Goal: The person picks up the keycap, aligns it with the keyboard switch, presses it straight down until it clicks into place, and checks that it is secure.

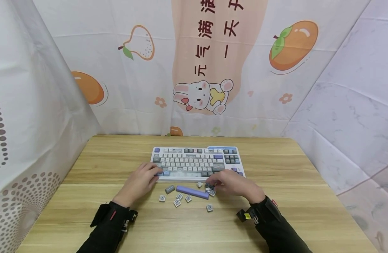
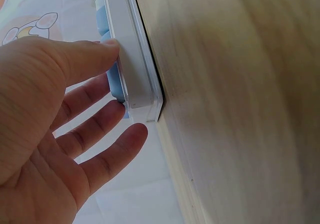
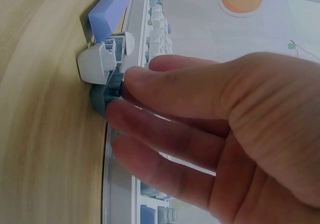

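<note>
A white keyboard (image 1: 187,164) with white, grey, blue and purple keys lies on the table. My left hand (image 1: 144,178) rests at its front left corner, the thumb (image 2: 102,54) against the front edge beside the blue keys (image 2: 115,79), the other fingers loosely bent. In front of the keyboard's right half, my right hand (image 1: 233,182) reaches into a small pile of loose keycaps. Its thumb and forefinger pinch a dark grey keycap (image 3: 102,96), partly hidden by the fingertips. A white keycap (image 3: 95,64), tipped on its side, lies right beside it.
A long purple spacebar keycap (image 1: 192,192) lies in front of the keyboard, with a grey wider keycap (image 1: 170,189) to its left. Several small keycaps (image 1: 177,202) are scattered nearer. One keycap (image 1: 209,208) lies apart at right. A printed curtain (image 1: 143,88) hangs behind the wooden table (image 1: 266,154).
</note>
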A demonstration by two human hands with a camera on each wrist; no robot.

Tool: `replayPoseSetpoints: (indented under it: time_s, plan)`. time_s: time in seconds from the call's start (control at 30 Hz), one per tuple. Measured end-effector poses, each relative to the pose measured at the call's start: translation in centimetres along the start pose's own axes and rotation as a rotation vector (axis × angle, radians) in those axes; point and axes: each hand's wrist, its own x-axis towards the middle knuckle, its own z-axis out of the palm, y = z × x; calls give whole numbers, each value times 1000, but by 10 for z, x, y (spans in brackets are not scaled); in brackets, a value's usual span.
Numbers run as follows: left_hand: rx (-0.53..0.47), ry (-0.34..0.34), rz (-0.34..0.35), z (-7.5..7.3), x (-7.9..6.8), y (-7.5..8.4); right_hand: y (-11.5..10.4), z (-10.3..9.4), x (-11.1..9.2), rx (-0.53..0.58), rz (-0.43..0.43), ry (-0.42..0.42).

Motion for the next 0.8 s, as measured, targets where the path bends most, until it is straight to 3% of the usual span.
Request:
replayPoseSetpoints:
  time_s: [0.33, 0.8]
  plan:
    - [2, 8, 4, 1, 0, -1, 0, 0, -3, -34, 99, -17]
    - [-8, 12, 7, 1, 1, -1, 1, 2, -3, 2, 115, -70]
